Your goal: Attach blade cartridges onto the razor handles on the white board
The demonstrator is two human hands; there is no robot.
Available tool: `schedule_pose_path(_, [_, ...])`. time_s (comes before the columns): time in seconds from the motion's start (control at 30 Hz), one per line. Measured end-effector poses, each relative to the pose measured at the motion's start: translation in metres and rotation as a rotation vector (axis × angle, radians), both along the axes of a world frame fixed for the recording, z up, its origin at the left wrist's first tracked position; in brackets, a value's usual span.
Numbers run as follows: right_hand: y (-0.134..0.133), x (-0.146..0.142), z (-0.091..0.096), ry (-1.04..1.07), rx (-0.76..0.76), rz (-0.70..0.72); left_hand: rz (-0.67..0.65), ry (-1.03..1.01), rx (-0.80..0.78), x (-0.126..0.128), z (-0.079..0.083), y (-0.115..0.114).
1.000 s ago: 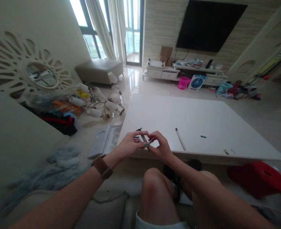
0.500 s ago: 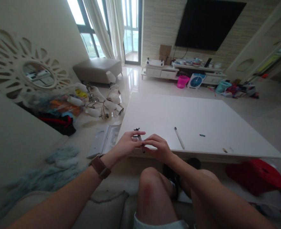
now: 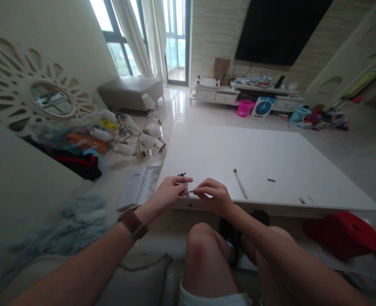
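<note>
My left hand (image 3: 170, 190), a brown band on its wrist, is closed round a slim pale rod (image 3: 188, 198). A dark, jagged end (image 3: 182, 174) of the thing sticks up beyond my fingers; its kind is too small to make out. My right hand (image 3: 216, 196) pinches a small dark piece (image 3: 192, 191) between thumb and fingertips, a little to the right of the rod. Both hands are over the near edge of the white table (image 3: 226, 153). A pale stick with a dark tip (image 3: 240, 183) lies on the tabletop to the right.
Farther right on the table lie a small green piece (image 3: 271, 180) and a small brown piece (image 3: 302, 200). An opened white box (image 3: 148, 187) sits left of the table. A chandelier (image 3: 140, 140) rests on the floor, and a red stool (image 3: 343, 236) stands near right.
My right hand has moved slightly right, away from my left, and the small dark piece now shows in its fingertips. The rod stays in my left hand.
</note>
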State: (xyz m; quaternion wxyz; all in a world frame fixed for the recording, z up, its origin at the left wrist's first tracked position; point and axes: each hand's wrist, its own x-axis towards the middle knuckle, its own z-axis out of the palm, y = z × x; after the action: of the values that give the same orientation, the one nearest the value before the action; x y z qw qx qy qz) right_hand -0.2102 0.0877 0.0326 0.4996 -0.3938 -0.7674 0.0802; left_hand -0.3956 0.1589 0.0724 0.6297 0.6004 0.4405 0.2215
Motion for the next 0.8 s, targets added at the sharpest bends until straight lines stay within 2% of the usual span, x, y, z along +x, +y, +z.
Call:
schedule_pose_path(0.13, [0.001,0.004,0.005,0.215,-0.147,-0.150,0.051,0.104,0.168,-0.002,-0.004,0.006])
schedule_pose_path(0.27, [0.006,0.008,-0.002,0.414,-0.305,-0.242,0.035,-0.011,0.077,0.000,-0.006,0.004])
schedule_pose_path(0.37, [0.010,0.009,-0.007,0.504,-0.386,-0.239,-0.008,-0.102,-0.022,0.002,-0.004,0.000])
schedule_pose_path(0.63, [0.014,0.009,-0.013,0.697,-0.524,-0.245,-0.080,-0.018,0.179,0.000,0.001,-0.001])
schedule_pose_path(0.8, [0.016,0.007,-0.016,0.827,-0.544,-0.180,-0.032,-0.125,0.088,0.003,0.001,-0.002])
